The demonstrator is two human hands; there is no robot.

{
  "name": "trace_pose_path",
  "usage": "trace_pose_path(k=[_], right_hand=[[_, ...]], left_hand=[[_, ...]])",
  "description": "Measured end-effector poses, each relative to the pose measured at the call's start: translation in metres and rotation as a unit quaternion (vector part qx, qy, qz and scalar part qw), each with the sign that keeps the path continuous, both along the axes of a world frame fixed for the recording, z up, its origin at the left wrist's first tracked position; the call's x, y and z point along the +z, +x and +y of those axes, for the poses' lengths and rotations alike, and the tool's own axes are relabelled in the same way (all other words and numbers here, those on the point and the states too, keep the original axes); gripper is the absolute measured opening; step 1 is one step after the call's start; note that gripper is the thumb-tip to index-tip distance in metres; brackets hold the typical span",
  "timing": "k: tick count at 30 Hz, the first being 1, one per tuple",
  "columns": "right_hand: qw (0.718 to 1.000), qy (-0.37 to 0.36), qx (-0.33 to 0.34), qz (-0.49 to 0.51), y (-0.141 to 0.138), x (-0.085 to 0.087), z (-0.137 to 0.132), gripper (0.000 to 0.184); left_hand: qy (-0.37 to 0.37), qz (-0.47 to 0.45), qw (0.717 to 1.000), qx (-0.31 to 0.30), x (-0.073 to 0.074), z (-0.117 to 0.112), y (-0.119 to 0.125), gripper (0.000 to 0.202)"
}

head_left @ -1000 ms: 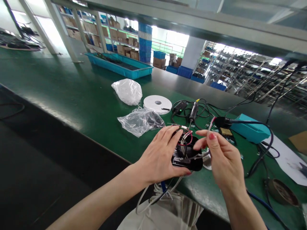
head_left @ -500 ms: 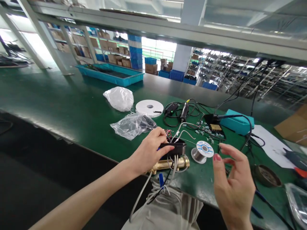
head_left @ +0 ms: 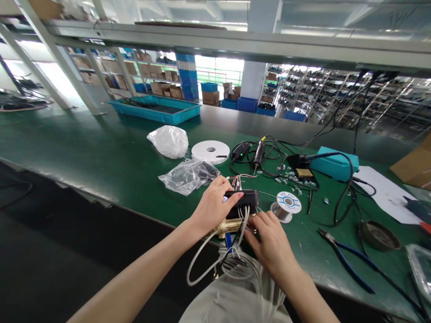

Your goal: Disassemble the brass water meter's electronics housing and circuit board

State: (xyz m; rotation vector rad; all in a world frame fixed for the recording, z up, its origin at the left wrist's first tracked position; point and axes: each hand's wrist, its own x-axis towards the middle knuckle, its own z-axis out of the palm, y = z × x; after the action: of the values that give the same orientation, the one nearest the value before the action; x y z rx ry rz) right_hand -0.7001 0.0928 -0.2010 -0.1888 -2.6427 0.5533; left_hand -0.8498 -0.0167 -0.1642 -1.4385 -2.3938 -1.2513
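My left hand [head_left: 212, 207] grips a black box-shaped housing [head_left: 247, 198] that sits on a brass fitting [head_left: 226, 228] at the near edge of the green bench [head_left: 101, 152]. Red and white wires stick out of the housing's top. My right hand [head_left: 269, 239] is closed on the grey cables [head_left: 208, 260] and the brass fitting's right end, just below the housing. The cables loop down over the bench edge toward my lap.
A solder spool [head_left: 286, 205] lies right of the housing. Behind it are a clear plastic bag [head_left: 188, 175], a white bag [head_left: 169, 141], a white tape reel [head_left: 210, 151], a soldering iron [head_left: 258, 156], a teal station [head_left: 333, 166], and pliers [head_left: 346, 264].
My right hand let go of the wire it held up, dropped and came in to the cables under the housing. The housing went from tilted up to lying flat on the brass fitting.
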Motion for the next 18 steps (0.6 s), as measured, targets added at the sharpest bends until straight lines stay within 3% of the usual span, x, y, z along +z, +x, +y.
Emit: trace_pose_path(k=[5,11,18], right_hand=[[0.999,-0.002,0.034,-0.029,-0.004,0.007,-0.007,0.013],[0.991,0.027,0.109,-0.075,0.016,0.016,0.011,0.010],[0.997,-0.026,0.016,-0.075,0.009,0.014,-0.005,0.024]], left_hand=[[0.001,-0.011,1.000,0.025,-0.006,0.003,0.002,0.021],[0.001,-0.014,1.000,0.010,-0.006,0.002,-0.002,0.021],[0.003,-0.005,1.000,0.003,-0.007,0.003,0.000,0.021]])
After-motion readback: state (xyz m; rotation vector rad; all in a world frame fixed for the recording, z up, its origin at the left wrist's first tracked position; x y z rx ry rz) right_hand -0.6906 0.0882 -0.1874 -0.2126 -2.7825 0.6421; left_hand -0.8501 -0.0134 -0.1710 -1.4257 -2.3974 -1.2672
